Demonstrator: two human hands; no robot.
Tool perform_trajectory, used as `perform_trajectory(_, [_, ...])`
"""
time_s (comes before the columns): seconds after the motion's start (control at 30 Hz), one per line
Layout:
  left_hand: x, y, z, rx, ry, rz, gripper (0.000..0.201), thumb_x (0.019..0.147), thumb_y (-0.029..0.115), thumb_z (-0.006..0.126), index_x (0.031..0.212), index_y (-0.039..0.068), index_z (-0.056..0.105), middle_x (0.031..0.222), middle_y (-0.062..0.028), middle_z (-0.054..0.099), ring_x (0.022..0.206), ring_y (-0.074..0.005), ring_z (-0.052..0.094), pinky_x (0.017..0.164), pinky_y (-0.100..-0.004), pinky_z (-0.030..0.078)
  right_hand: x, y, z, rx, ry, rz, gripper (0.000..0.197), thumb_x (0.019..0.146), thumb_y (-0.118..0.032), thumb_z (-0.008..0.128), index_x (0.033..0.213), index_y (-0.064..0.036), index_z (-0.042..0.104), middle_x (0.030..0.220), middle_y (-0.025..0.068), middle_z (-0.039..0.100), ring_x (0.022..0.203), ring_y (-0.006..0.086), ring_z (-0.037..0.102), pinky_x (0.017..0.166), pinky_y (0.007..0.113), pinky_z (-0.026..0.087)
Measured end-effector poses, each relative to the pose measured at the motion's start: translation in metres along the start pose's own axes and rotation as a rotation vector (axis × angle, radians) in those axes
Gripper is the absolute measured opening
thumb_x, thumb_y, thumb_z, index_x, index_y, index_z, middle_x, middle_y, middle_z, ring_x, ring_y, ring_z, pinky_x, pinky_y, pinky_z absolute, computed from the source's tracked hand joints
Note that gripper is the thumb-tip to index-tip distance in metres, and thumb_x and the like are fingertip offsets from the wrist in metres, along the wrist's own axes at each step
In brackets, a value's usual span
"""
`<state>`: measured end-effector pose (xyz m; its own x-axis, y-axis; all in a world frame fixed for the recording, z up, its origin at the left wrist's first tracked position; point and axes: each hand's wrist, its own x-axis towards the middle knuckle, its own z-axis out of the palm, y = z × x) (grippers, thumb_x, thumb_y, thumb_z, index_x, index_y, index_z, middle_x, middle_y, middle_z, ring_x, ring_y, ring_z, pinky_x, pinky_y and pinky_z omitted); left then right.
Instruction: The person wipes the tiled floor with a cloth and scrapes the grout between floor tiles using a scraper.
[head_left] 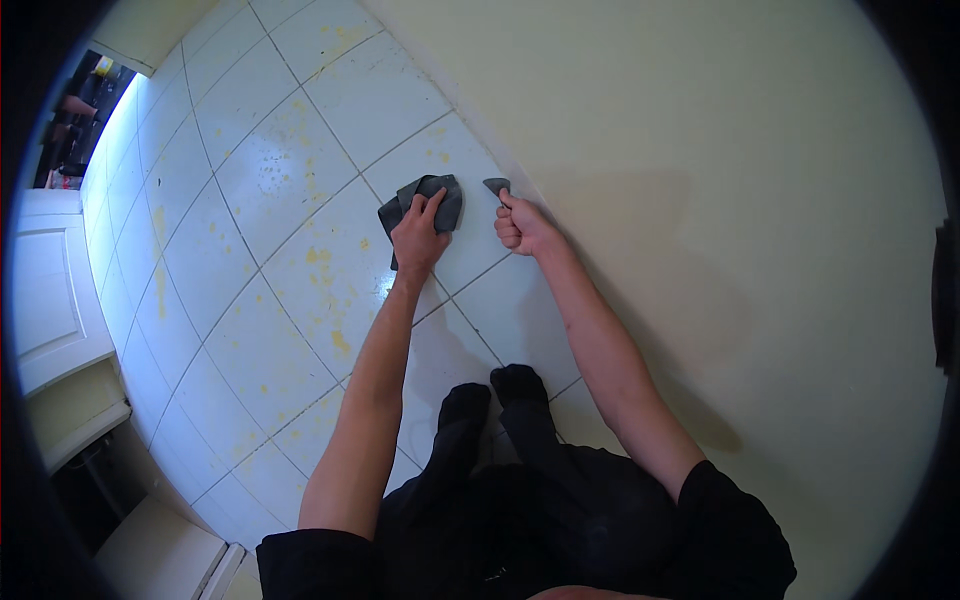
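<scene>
My left hand (418, 236) presses flat on a dark grey cloth (440, 200) lying on the white tiled floor (270, 170), close to the base of the wall. My right hand (522, 226) is a closed fist gripping a small scraper; only its grey blade (496, 185) shows above my thumb, touching the floor where tile meets the cream wall (700, 200). Both forearms reach forward from my crouched body. My feet in black socks (495, 395) stand on the tiles below my hands.
The tiles carry many yellow paint spots and smears, thickest around (320, 260). A white cabinet or door panel (50, 290) stands at the left. A doorway at the far upper left (80, 120) opens onto another room.
</scene>
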<state>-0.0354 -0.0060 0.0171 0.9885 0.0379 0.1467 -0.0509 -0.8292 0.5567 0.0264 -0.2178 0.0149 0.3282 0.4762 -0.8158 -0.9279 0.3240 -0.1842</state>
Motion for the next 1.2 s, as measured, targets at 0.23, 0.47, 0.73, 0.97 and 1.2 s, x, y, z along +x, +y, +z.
perform_trajectory(0.23, [-0.001, -0.011, -0.004, 0.013, -0.019, -0.02, 0.073, 0.062, 0.009, 0.074, 0.132, 0.023, 0.06, 0.103, -0.0032, 0.058, 0.093, -0.0249, 0.066, 0.077, -0.0383, 0.056, 0.004, 0.019, 0.004, -0.123, 0.071, -0.057, 0.056, 0.102, -0.06, 0.04, 0.064, -0.022, 0.027, 0.051, -0.0089, 0.017, 0.039, 0.0069, 0.012, 0.035, 0.026, 0.008])
perform_trajectory(0.47, [-0.003, -0.015, -0.003, -0.004, -0.007, -0.019, 0.071, 0.063, 0.01, 0.071, 0.132, 0.025, 0.06, 0.105, -0.0031, 0.059, 0.093, -0.0252, 0.067, 0.076, -0.038, 0.056, 0.005, 0.027, 0.001, -0.118, 0.101, -0.108, 0.055, 0.102, -0.06, 0.042, 0.065, -0.0213, 0.029, 0.051, -0.0086, 0.018, 0.038, 0.0064, 0.013, 0.035, 0.027, 0.008])
perform_trajectory(0.73, [-0.001, -0.006, -0.002, 0.015, -0.001, -0.01, 0.072, 0.062, 0.01, 0.074, 0.132, 0.023, 0.06, 0.103, -0.003, 0.058, 0.093, -0.0245, 0.066, 0.076, -0.0378, 0.057, 0.006, 0.019, 0.007, -0.096, 0.107, -0.13, 0.054, 0.101, -0.061, 0.044, 0.066, -0.0209, 0.031, 0.052, -0.0091, 0.02, 0.039, 0.0061, 0.013, 0.036, 0.026, 0.009])
perform_trajectory(0.97, [-0.002, -0.007, -0.005, 0.019, -0.012, -0.014, 0.071, 0.064, 0.01, 0.074, 0.132, 0.024, 0.06, 0.103, -0.0029, 0.058, 0.092, -0.0243, 0.066, 0.075, -0.0379, 0.057, -0.001, 0.023, -0.01, -0.18, 0.054, -0.078, 0.055, 0.1, -0.061, 0.045, 0.067, -0.0199, 0.031, 0.052, -0.009, 0.019, 0.039, 0.0063, 0.014, 0.036, 0.026, 0.009])
perform_trajectory(1.2, [-0.001, -0.006, -0.003, 0.017, 0.03, 0.013, 0.071, 0.063, 0.009, 0.073, 0.131, 0.023, 0.06, 0.102, -0.0024, 0.058, 0.09, -0.0239, 0.066, 0.074, -0.0376, 0.057, 0.009, 0.021, 0.004, -0.15, 0.115, -0.142, 0.056, 0.101, -0.062, 0.043, 0.066, -0.0205, 0.03, 0.051, -0.0078, 0.019, 0.039, 0.0069, 0.012, 0.036, 0.026, 0.008])
